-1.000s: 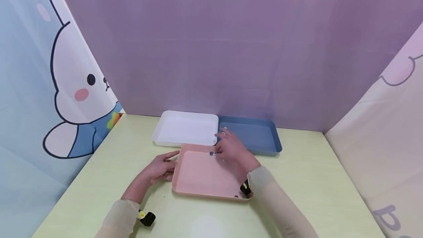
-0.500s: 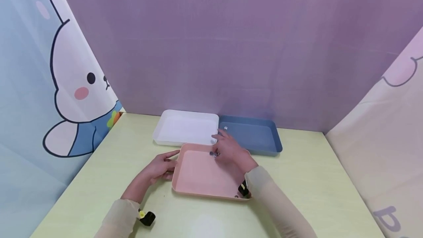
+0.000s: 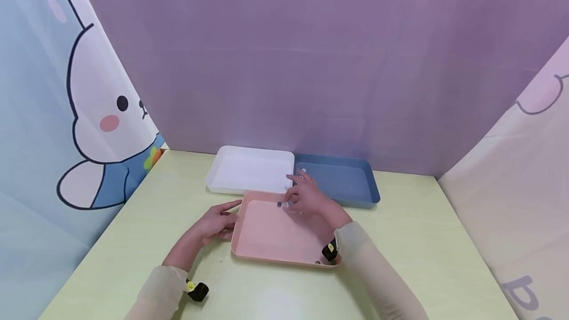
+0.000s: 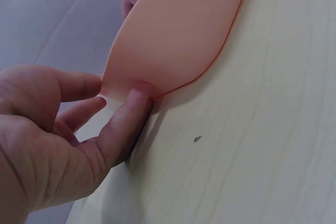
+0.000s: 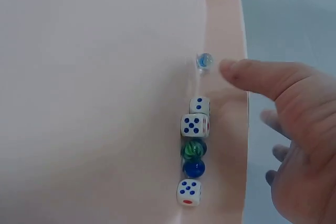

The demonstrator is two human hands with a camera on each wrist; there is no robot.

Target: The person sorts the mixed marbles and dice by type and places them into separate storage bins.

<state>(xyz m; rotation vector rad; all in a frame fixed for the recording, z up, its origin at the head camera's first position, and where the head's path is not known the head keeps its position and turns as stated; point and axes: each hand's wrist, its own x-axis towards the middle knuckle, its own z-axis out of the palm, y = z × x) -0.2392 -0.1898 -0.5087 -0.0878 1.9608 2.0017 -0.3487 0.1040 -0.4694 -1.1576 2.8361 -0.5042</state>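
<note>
My left grip (image 4: 60, 140) is resting spread against the pink tray (image 3: 266, 236)'s outer wall; my right grip (image 5: 302, 121), loosely spread, is arching over its far rim beside a clear marble (image 5: 206, 61), which is lying inside near dice (image 5: 193, 125).

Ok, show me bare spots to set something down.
Bare: table right of the blue tray and right sleeve; white tray, left half; pink tray, middle. Crowded: pink tray's far side, where dice and marbles line up by the right hand.
</note>
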